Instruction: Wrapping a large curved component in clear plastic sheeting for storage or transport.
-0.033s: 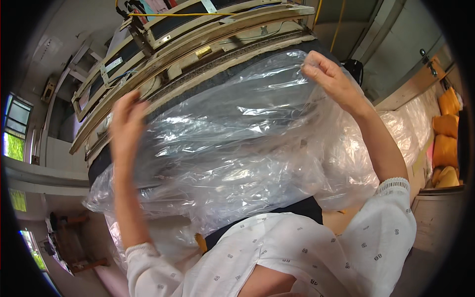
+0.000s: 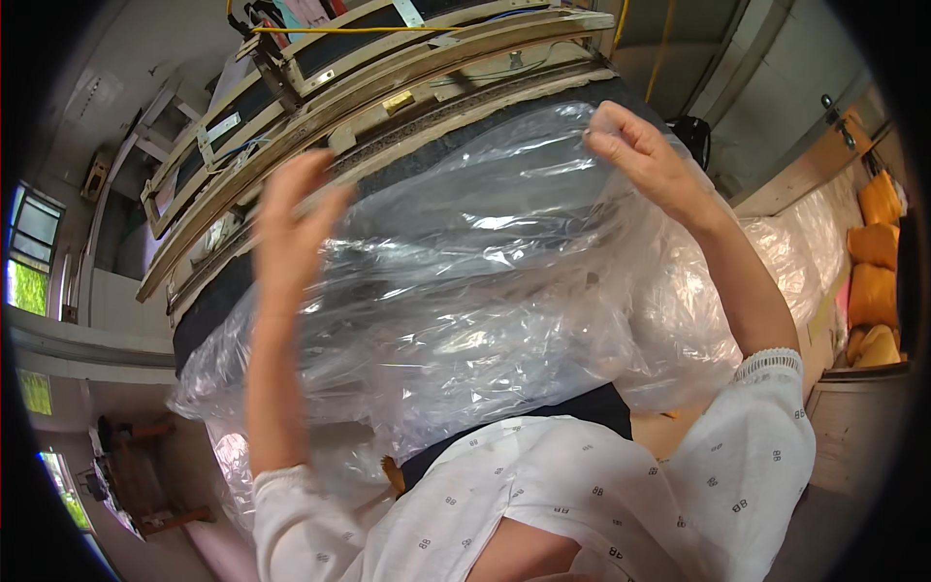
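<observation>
A large sheet of clear plastic film (image 2: 456, 291), crinkled and shiny, spreads across the dark padded surface before me and hangs down toward my lap. My right hand (image 2: 645, 160) pinches the film's far edge at the upper right, fingers closed on it. Over the film's left part is my left hand (image 2: 299, 218), smeared by motion. Its thumb stands away from the fingers, and nothing shows between them.
A wooden-framed machine bar (image 2: 388, 102) with metal fittings runs along the far side. A yellow cord (image 2: 359, 29) crosses above it. More clear film (image 2: 776, 262) lies heaped at the right, near stacked orange bundles (image 2: 873, 262).
My left hand has moved to the right over the film, and the film's left part has shifted a little. My right hand keeps its hold in nearly the same place.
</observation>
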Motion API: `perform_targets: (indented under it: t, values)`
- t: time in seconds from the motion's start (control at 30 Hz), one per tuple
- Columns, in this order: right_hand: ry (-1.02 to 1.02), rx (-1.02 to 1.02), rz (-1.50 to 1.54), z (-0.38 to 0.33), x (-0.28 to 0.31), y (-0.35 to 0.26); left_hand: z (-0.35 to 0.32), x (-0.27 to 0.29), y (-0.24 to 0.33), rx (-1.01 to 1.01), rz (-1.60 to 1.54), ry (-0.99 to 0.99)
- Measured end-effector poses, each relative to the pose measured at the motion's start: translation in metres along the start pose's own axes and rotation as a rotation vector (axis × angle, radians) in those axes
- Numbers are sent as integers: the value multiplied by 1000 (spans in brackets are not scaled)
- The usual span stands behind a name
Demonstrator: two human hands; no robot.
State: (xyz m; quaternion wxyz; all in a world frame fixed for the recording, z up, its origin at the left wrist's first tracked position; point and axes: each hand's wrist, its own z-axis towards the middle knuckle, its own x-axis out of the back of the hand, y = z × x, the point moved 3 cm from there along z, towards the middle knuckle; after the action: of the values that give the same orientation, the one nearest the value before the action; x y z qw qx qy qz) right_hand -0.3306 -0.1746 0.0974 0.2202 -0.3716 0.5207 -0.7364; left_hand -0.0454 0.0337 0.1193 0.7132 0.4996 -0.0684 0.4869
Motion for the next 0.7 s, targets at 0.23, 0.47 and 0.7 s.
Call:
perform_targets:
  t: [0.23,0.47,0.7]
  values:
    - [-102,122,-447,-48,15,-25,0,-124,60,44,-411,-232]
    - [-623,-699,-1389,-295,156,214,-70,-4,-112,346,10,64]
    - [-225,-467,-1978,-331,281,254,-227,279,-226,624,680,256]
